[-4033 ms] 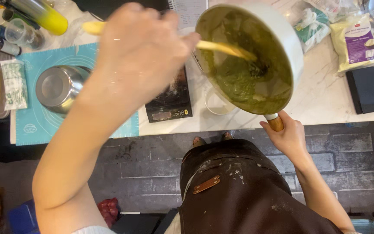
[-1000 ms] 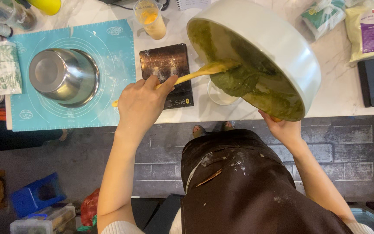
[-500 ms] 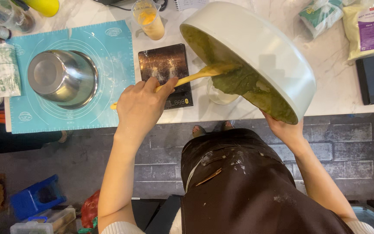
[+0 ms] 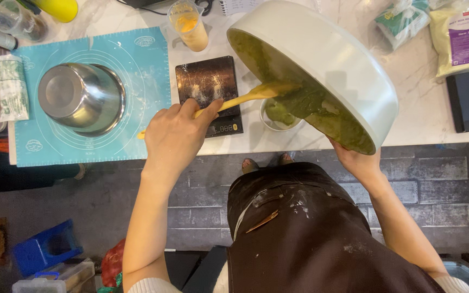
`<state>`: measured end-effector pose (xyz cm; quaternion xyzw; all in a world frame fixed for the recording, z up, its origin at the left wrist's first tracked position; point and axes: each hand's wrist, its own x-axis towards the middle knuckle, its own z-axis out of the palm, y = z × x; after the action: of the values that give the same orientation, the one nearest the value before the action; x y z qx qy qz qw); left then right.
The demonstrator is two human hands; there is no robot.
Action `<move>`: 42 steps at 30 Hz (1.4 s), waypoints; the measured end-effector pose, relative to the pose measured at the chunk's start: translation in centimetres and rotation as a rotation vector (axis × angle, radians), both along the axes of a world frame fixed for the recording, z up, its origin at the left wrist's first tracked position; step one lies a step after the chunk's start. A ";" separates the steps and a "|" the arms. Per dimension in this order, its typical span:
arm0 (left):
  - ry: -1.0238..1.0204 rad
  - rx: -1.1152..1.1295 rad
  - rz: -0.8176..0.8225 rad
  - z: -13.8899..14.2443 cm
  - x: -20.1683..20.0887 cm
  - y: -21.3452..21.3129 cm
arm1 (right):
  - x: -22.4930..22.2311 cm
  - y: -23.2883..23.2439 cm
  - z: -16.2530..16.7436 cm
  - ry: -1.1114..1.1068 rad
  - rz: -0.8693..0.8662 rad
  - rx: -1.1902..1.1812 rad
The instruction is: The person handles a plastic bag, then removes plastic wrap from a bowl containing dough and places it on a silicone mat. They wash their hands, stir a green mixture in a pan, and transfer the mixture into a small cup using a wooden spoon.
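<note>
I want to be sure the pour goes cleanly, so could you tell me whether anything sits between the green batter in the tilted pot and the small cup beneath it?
Nothing visible blocks it: the green batter slides off the wooden spatula straight into the small cup.

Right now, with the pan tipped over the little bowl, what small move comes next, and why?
Probably sweep the wooden spatula down through the green batter toward the pan's low rim. The batter clings inside the tilted pan, and the small bowl below holds only a little.
</note>
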<state>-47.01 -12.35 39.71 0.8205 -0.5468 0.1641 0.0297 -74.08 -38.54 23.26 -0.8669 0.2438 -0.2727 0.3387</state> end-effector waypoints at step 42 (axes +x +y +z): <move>-0.004 -0.366 0.329 -2.9 -2.6 0.4 | 0.3 -0.1 -0.6 -0.040 0.011 0.175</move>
<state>-49.60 -11.91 36.79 0.8790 -0.3672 0.2648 0.1498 -73.83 -38.65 22.71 -0.8297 0.2551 -0.2655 0.4195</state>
